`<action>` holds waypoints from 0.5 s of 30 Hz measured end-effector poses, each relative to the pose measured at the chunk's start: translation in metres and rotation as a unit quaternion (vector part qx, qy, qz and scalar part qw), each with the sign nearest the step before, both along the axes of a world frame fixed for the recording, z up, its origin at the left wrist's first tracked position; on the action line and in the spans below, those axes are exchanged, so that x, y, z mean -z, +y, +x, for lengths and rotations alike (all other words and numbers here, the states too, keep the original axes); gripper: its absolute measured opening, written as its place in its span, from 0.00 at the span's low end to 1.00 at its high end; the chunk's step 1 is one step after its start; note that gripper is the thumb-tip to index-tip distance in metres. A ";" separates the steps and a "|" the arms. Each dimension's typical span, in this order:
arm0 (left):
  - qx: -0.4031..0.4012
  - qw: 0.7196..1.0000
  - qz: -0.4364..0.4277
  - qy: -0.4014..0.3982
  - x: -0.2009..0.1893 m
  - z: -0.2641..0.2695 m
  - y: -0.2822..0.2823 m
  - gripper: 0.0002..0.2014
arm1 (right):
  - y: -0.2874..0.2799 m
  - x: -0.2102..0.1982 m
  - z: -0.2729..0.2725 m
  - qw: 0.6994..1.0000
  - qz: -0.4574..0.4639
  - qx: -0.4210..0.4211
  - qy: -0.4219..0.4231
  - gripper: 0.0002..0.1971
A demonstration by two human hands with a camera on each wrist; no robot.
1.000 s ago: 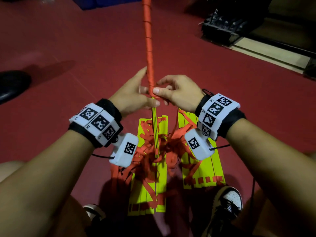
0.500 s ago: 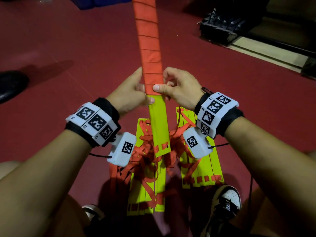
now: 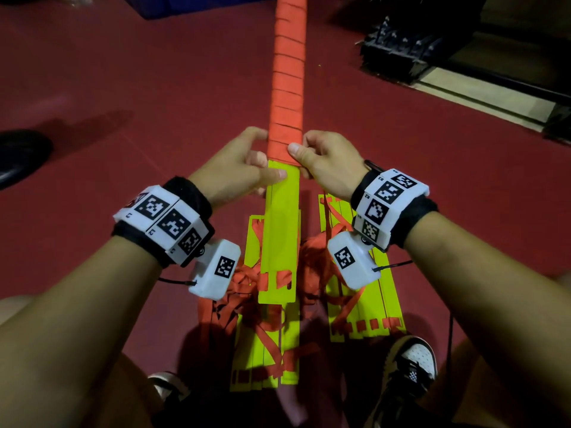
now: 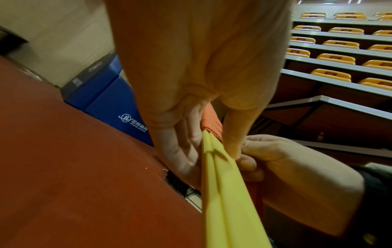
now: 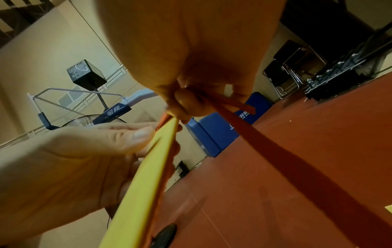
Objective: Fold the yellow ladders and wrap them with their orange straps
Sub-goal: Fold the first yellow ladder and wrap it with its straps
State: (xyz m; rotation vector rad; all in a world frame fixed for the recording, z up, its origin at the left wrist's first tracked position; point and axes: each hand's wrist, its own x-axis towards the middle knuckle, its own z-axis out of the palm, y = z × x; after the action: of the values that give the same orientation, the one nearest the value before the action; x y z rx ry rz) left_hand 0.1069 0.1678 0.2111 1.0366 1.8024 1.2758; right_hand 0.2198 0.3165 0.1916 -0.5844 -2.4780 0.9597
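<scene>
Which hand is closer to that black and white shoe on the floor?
The right hand. The shoe lies low on the right side, under the right forearm. The left hand grips the ladder bundle from the other side, so the bundle sits between it and the shoe.

A second ago the folded ladder bundle [image 3: 280,230] was held edge-on, showing only a thin line; it has since turned flat-side up, so its broad yellow face and the wide bands of wrapped orange strap [image 3: 287,88] now show. The left hand [image 3: 238,168] has shifted: its thumb now lies across the bare yellow at about 6 o'clock from the strap's last turn, its fingers at the bundle's left edge. The right hand [image 3: 324,165] has moved its thumb up onto the last orange turn, at the bundle's right edge.
</scene>
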 end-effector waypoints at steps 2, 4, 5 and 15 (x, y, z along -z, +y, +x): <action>0.014 1.000 -0.021 -0.006 0.001 0.004 -0.001 0.24 | -0.001 -0.001 0.002 1.000 -0.003 0.001 -0.011 0.18; 0.008 1.000 -0.016 -0.023 0.001 0.005 -0.001 0.26 | -0.001 -0.004 0.003 1.000 -0.008 0.001 -0.019 0.15; 0.002 0.999 -0.007 -0.032 0.000 0.005 -0.001 0.27 | 0.000 -0.006 0.003 1.000 -0.007 0.002 -0.020 0.13; -0.035 0.990 0.078 -0.113 -0.011 0.011 -0.001 0.23 | 0.003 -0.003 0.008 0.998 -0.053 -0.033 0.015 0.21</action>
State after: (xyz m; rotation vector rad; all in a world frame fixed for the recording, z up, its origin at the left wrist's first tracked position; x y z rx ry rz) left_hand 0.1175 0.1665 0.2222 0.8784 1.5998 1.5317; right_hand 0.2278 0.3196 0.1949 -0.5211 -2.4446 1.1220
